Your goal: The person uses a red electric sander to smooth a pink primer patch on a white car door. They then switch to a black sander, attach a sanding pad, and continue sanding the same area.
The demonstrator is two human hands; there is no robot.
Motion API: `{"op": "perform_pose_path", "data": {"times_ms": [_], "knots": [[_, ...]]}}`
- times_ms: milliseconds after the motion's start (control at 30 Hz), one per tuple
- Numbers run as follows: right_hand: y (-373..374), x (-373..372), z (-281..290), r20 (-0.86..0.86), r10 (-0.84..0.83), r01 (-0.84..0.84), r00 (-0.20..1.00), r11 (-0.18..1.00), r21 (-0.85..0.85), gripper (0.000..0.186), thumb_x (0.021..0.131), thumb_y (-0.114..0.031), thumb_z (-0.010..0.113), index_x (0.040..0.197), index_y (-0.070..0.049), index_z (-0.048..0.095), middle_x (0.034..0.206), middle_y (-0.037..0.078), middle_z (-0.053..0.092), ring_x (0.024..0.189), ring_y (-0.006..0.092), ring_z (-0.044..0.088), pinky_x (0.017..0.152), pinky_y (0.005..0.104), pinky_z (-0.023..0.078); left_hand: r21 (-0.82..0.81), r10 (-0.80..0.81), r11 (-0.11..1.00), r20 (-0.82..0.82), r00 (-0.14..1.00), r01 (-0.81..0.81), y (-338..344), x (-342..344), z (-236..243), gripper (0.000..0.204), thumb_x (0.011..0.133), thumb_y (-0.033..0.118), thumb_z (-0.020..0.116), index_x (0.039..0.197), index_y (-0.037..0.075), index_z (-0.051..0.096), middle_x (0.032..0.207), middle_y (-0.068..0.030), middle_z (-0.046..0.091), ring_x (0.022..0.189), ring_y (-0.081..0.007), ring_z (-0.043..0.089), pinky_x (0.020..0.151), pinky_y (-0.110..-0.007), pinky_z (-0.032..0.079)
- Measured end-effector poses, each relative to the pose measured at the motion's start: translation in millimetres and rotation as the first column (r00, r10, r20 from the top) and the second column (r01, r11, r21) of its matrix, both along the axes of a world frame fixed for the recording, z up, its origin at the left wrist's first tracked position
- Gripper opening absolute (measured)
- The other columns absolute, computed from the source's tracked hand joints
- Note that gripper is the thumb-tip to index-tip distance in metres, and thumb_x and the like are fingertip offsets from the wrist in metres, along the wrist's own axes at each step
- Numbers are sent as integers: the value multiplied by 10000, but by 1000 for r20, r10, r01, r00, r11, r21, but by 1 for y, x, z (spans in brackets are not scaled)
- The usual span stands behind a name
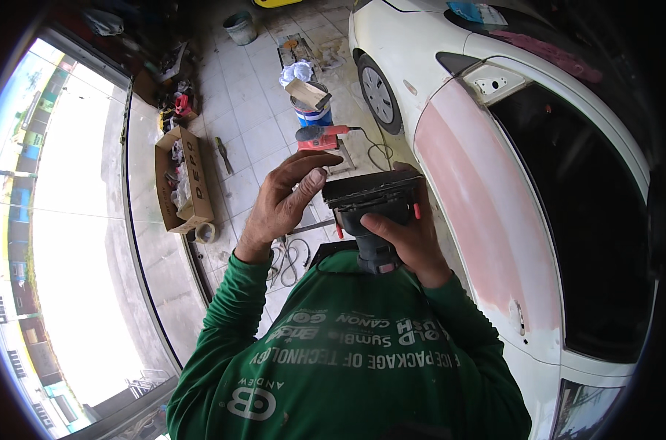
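Observation:
In front of my chest my right hand (421,242) is wrapped round a black electric sander (377,213), its flat rectangular pad turned upward and red levers at its sides. My left hand (285,196) is raised at the pad's left edge, fingers stretched out over it and thumb apart. Whether its fingertips touch the pad I cannot tell. To the right stands a white car, its front door (487,198) covered with pinkish filler and sanded patches. The door's handle and the mirror are off.
Ahead, a red and grey power tool (322,136) with a cord lies near a blue bucket (312,116) with a board on top. A cardboard box (184,180) of odds and ends stands left, beside a tape roll (206,232). Cables (289,264) lie on the tiles.

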State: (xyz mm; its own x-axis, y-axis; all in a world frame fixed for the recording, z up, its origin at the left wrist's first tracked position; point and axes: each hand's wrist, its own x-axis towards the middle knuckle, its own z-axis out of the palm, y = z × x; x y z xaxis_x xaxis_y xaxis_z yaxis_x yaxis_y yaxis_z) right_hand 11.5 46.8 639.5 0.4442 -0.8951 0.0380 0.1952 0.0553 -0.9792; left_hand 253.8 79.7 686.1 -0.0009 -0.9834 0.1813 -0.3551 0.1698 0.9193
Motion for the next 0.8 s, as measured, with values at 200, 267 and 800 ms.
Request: {"op": "perform_pose_path", "data": {"times_ms": [200, 267, 800], "knots": [[3, 7, 7, -131, -52, 26, 990, 981, -192, 1029, 774, -230, 970, 1522, 38, 316, 1363, 198, 541, 1282, 271, 596, 1038, 397, 530, 403, 100, 915, -255, 962, 12, 20, 16, -62, 680, 1052, 589, 594, 932, -66, 731, 740, -87, 672, 668, -155, 665, 629, -296, 545], [3, 4, -6, -193, -65, 20, 979, 974, -225, 1067, 754, -252, 982, 1534, 46, 316, 1382, 214, 535, 1313, 297, 581, 1051, 418, 522, 495, 176, 869, -320, 931, 6, 21, 5, -59, 614, 1046, 527, 637, 950, -71, 740, 736, -81, 673, 670, -151, 674, 618, -293, 547], [-6, -3, -43, -306, -46, -15, 951, 981, -195, 959, 825, -312, 936, 1540, 35, 399, 1346, 184, 614, 1249, 279, 617, 1037, 402, 519, 171, 315, 946, -683, 659, -275, 35, -22, -73, 176, 978, 38, 745, 1052, 60, 586, 904, -28, 712, 912, -107, 673, 912, -308, 538]]}}
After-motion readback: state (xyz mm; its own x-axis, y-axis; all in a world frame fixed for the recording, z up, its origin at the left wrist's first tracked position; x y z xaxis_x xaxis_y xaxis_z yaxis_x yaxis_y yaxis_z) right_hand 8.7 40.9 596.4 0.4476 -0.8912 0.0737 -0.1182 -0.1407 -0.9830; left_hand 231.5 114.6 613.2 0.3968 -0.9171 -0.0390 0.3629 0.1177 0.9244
